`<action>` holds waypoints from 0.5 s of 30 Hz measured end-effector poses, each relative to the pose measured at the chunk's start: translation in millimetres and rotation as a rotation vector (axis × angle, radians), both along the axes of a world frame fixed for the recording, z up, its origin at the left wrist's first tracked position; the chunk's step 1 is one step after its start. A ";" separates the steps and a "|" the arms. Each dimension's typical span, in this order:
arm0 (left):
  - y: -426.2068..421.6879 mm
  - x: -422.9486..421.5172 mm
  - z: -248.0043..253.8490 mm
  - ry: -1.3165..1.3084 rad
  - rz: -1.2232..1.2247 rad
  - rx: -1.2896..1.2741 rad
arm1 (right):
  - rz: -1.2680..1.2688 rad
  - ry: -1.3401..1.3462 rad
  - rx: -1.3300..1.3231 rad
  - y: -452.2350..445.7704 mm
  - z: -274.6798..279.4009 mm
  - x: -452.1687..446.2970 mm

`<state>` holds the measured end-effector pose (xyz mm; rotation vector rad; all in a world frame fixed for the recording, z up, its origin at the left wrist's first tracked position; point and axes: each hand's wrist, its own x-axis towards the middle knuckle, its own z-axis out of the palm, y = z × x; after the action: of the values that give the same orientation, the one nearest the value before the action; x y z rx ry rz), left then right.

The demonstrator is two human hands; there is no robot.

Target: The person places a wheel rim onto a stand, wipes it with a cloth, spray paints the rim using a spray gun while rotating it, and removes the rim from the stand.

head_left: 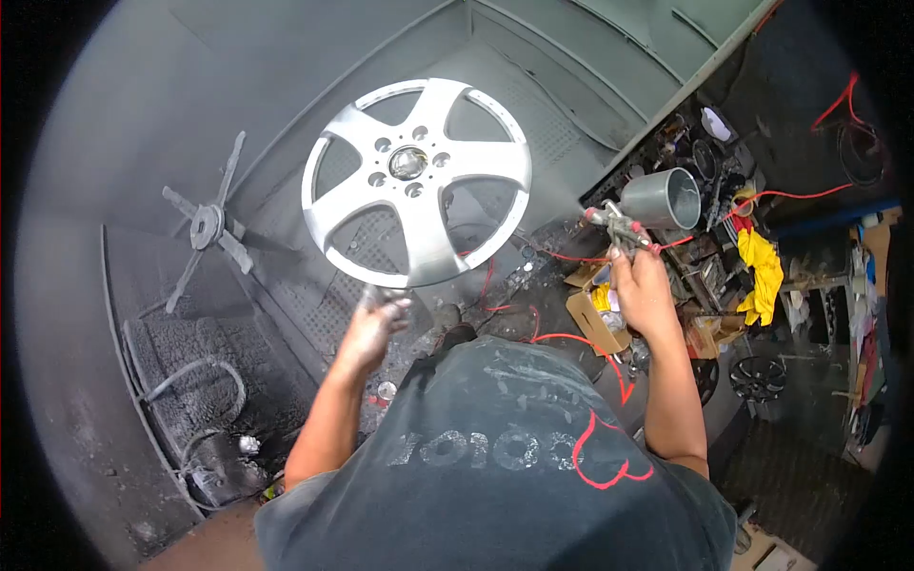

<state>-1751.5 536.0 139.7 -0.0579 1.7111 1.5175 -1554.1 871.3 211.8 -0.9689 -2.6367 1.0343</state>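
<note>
A five-spoke wheel rim (466, 162), silver-white with a shiny centre cap (407, 163), is held up in front of me. Just below its near edge is my left hand (373, 328), dusted pale on the fingers. Those fingers are loosely bent and somewhat apart, holding nothing; whether they touch the rim I cannot tell. My right hand (640, 290), to the right of the rim, is closed around a paint spray gun (624, 228). A grey metal cup (659, 200) sits on the gun, its round end facing right. The rim's support is mostly hidden behind it.
Left stands a paint-coated stand with several arms (206, 226). Grey booth walls (190, 95) enclose the left and back. A red hose (571, 338) runs across the floor. To the right are a cardboard box (595, 324), yellow cloth (759, 276), cluttered shelves and a dark wheel (758, 379).
</note>
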 end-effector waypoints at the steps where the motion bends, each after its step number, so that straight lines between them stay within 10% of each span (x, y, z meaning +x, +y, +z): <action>1: 4.1 10.4 -13.5 0.005 -0.139 0.056 | -0.006 -0.021 -0.051 -5.8 -1.7 2.9; 5: 50.9 64.4 -16.0 0.274 -0.481 0.166 | 0.094 0.068 -0.118 -19.9 -1.1 4.6; 8: 53.0 55.1 -36.1 -0.018 -0.592 0.284 | 0.074 0.007 -0.141 -27.0 5.7 5.2; 15: -45.5 -28.6 -35.4 0.097 0.235 -0.022 | 0.131 -0.107 -0.173 -34.5 2.4 11.2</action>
<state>-1780.1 490.5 104.3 -0.2065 1.8500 1.6957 -1542.9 836.8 214.2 -0.9178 -2.7666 1.2932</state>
